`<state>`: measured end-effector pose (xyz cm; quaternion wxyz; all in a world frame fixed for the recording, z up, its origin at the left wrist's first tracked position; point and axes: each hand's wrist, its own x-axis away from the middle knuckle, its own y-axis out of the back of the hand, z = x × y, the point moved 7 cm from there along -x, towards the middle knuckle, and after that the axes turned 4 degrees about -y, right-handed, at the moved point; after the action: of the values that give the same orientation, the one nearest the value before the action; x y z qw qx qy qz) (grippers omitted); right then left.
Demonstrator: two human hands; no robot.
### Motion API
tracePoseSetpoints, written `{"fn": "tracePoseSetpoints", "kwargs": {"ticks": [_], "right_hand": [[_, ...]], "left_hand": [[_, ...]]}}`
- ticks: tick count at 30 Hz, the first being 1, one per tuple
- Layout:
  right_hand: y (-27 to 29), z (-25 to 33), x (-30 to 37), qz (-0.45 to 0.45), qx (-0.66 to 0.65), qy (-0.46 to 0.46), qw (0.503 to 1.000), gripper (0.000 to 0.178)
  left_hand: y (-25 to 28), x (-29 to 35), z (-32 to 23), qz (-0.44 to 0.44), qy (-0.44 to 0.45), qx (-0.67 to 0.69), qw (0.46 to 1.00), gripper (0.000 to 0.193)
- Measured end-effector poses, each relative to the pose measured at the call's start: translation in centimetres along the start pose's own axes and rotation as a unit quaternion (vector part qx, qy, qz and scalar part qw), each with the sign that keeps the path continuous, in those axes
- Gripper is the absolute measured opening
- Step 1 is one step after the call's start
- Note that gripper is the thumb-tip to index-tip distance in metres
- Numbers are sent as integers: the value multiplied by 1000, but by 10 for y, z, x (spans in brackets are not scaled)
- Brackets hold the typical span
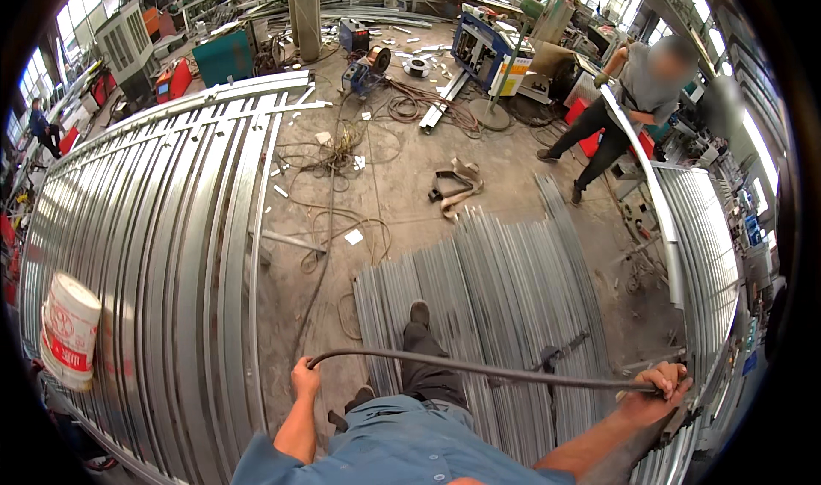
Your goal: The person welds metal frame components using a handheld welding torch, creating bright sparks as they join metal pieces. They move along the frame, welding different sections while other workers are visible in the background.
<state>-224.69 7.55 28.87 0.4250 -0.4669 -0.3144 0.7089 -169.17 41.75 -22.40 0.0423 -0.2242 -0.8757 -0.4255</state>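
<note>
A thick dark cable stretches across in front of my body, bowed up a little on the left. My left hand is closed around its left end, beside the long metal profiles. At the far right, my right hand grips the other end, its fingers bent around it. Beneath the cable lies a wide bundle of long grey metal profiles, and one of my shoes rests on it. A dark strap crosses the bundle near my right forearm.
On the left stands a rack of long metal profiles bearing a white and red bucket. A co-worker at the right holds a long pale profile. Cables, a webbing sling and a blue machine lie ahead.
</note>
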Motion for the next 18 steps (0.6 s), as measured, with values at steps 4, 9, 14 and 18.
{"fn": "tracePoseSetpoints", "kwargs": {"ticks": [4,9,14,18], "right_hand": [[60,-73,-125,36,14,36,999,29],[69,-155,-298,43,-50,-19,998,31],[82,-217,-435,77,-80,-95,989,32],[99,-281,-521,80,-108,-112,985,29]], "left_hand": [[4,-68,-73,8,42,-21,999,31],[28,-96,-177,-23,87,-62,994,33],[24,-140,-232,-73,127,-40,989,34],[-17,-197,-256,-58,142,-36,988,35]]}}
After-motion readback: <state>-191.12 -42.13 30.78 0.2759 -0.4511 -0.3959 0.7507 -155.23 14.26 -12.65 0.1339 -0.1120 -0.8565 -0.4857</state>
